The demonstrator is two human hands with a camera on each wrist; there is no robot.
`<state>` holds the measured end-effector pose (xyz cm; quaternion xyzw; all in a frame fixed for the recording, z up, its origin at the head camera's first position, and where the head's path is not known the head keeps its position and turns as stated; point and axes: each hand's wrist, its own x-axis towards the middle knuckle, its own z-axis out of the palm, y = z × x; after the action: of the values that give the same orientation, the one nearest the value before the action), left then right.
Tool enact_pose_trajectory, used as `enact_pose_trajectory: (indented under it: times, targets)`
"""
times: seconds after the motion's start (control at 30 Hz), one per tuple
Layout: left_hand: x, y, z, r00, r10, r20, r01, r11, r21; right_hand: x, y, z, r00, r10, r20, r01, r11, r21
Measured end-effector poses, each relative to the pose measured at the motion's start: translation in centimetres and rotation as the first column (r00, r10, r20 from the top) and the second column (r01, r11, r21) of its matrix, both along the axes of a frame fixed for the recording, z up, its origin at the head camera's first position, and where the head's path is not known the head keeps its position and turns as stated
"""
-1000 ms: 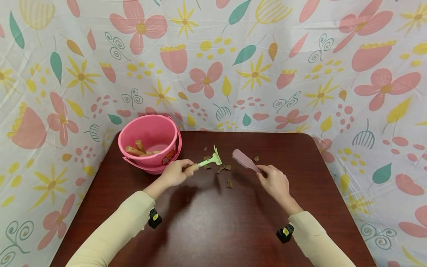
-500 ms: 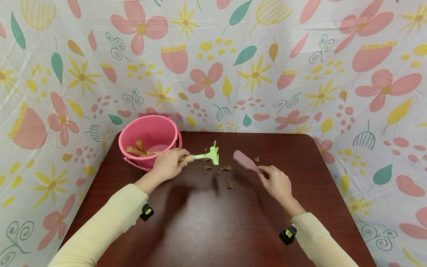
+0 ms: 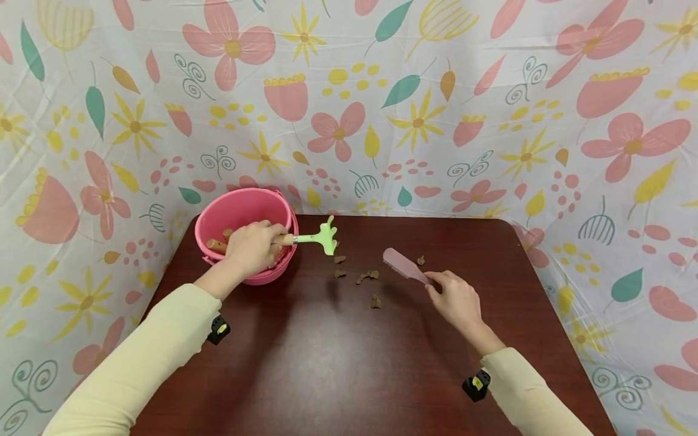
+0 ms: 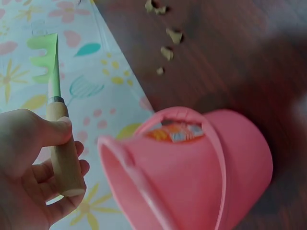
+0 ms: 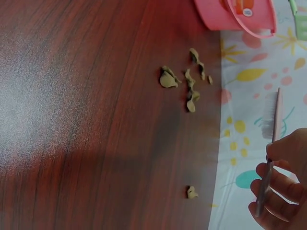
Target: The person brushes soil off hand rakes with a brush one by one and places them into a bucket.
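Note:
My left hand (image 3: 252, 245) grips the wooden handle of a small rake (image 3: 325, 236) with a light green toothed head. It hovers over the near right rim of a pink bucket (image 3: 245, 203), the rake's head pointing right past the rim. Wooden handles (image 3: 216, 245) stick up inside the bucket; what they belong to is hidden. On the right, my right hand (image 3: 455, 300) holds a pink brush (image 3: 402, 264) by its handle, bristles facing left, raised above the table. Between the hands lie several dry brown leaf bits (image 3: 371, 275), touched by neither tool.
A dark reddish-brown table (image 3: 349, 375) carries the bucket at its back left corner. Behind and beside it hangs a white flower-printed cloth (image 3: 338, 91). One leaf bit (image 3: 420, 260) lies apart, behind the brush. The bucket's pink carrying handle (image 4: 218, 158) hangs down its side.
My left hand has lifted the rake and carried it left and back, from beside the leaf bits to the bucket's rim. The right hand with the brush has shifted slightly right.

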<state>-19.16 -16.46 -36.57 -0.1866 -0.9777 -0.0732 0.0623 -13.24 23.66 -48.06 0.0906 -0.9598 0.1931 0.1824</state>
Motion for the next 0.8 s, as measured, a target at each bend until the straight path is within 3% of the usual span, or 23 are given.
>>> enact_pose_trajectory:
  times: [0.2, 0.43, 0.8]
  targets:
    - [-0.7, -1.6, 1.2, 0.998, 0.059, 0.036, -0.057, 0.997, -0.055, 0.1, 0.0, 0.2, 1.0, 0.003, 0.0, -0.003, 1.0, 0.009]
    - [-1.5, -3.1, 2.4, 0.994, 0.089, 0.068, -0.081, 0.99, -0.113, 0.1, 0.0, 0.1, 1.0, 0.011, -0.019, -0.01, 1.0, 0.017]
    - [-2.6, -5.1, 3.3, 0.976, 0.201, 0.087, -0.184, 0.968, -0.168, 0.3, 0.1, 0.2, 1.0, 0.017, -0.014, -0.017, 1.0, 0.026]
